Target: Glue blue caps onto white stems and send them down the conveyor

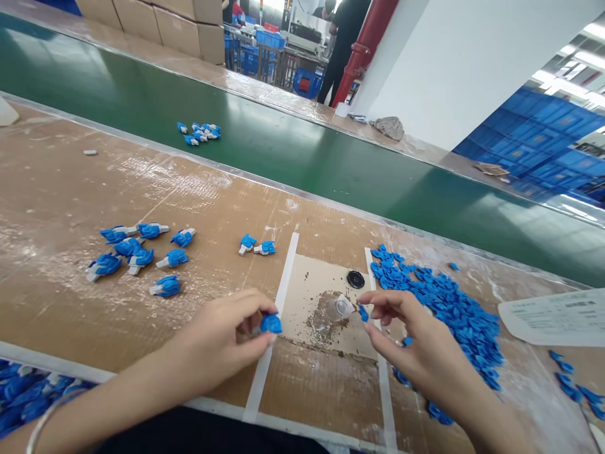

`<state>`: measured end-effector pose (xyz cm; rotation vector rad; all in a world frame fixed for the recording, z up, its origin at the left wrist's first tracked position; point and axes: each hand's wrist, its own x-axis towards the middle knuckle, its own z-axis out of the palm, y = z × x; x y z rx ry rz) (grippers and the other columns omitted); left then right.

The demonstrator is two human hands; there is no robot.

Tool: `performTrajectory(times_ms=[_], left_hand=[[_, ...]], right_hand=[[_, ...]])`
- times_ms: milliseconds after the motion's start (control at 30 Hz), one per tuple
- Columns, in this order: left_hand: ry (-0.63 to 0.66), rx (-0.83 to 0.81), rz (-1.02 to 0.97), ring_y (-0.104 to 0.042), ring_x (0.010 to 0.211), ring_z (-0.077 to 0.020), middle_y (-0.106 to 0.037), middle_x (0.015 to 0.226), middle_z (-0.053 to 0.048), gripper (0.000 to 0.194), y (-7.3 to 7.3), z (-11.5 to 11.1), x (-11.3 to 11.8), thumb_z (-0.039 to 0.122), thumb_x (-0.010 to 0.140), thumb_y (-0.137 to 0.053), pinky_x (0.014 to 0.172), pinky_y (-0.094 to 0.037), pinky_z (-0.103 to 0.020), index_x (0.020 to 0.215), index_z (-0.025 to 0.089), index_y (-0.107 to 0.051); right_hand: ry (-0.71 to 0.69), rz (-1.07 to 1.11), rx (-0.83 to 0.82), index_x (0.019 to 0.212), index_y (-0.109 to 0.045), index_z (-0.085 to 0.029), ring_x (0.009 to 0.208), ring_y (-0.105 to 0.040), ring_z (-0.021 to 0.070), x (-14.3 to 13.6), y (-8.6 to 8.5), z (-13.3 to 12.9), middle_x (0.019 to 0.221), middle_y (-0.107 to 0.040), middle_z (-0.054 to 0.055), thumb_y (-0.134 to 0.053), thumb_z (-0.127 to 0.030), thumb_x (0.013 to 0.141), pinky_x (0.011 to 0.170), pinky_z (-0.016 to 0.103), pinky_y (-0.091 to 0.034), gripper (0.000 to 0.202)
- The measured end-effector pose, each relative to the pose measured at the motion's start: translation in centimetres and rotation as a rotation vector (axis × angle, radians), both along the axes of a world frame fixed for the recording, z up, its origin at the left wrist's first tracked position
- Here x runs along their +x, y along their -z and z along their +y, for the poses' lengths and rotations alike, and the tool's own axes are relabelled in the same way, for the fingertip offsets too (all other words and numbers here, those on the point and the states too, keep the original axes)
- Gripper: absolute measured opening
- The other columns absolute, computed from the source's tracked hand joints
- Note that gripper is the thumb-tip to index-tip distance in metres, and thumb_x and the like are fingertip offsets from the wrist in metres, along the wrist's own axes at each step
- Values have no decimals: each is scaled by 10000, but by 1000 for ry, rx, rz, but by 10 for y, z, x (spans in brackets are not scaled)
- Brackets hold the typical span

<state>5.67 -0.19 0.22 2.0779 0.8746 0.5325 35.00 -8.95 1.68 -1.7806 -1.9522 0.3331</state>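
My left hand (236,325) pinches a blue plastic part (271,323) above the left strip of white tape. Between the fingertips of my right hand (406,321) is a small blue piece (363,313). Close to that piece, a clear plastic cup (339,308) stands on a stained cardboard patch (302,277). A black round cap (355,279) lies behind the cup. To the right spreads a pile of small blue pieces (444,302), partly covered by my right hand. Several blue and white assembled parts (142,257) lie on the left, with two more (265,247) nearer the tape.
A green conveyor belt (283,135) runs across behind the table, carrying a cluster of blue and white parts (201,133). Cardboard boxes (161,28) stand beyond it. At front left is a container of blue parts (33,394). A white sheet (558,316) lies at right.
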Motion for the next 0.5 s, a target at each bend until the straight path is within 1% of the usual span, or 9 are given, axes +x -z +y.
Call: performTrajectory(times_ms=[100,200,300,400,500], left_hand=[[-71,-236,-117,-571,706,-139,-627,836,-12,168,5,-18,15,239,834,-584,653,-468,-263,980,197,-656],[-91,-350,-173,-553,707,-138,-615,820,-5,154,10,-30,24,236,817,-605,659,-451,-268,953,205,-671],[-87,-418,-209,-540,692,-132,-608,806,1,148,12,-35,26,222,804,-613,652,-435,-265,935,206,-681],[-101,-506,-239,-543,678,-134,-615,799,-3,147,12,-35,26,227,790,-627,643,-433,-268,922,196,-686],[-150,-641,-316,-560,678,-148,-612,739,-3,190,12,-35,28,276,788,-659,649,-439,-280,954,186,-683]], right_hand=[[-98,-60,14,1114,-496,-235,822,-627,171,-17,-5,13,921,-620,40,-486,-253,917,720,298,-510,198],[-163,-129,39,1105,-487,-203,776,-639,169,-23,-7,23,854,-608,35,-458,-208,907,676,293,-517,200],[-210,-190,56,1075,-489,-177,745,-645,170,-28,-11,26,833,-611,48,-440,-169,890,638,282,-519,192],[-243,-205,70,1045,-495,-170,739,-650,172,-34,-15,25,831,-623,60,-426,-150,882,629,279,-520,179],[-213,-203,76,1034,-506,-170,724,-654,186,-36,-16,23,815,-630,66,-440,-174,883,614,290,-519,165]])
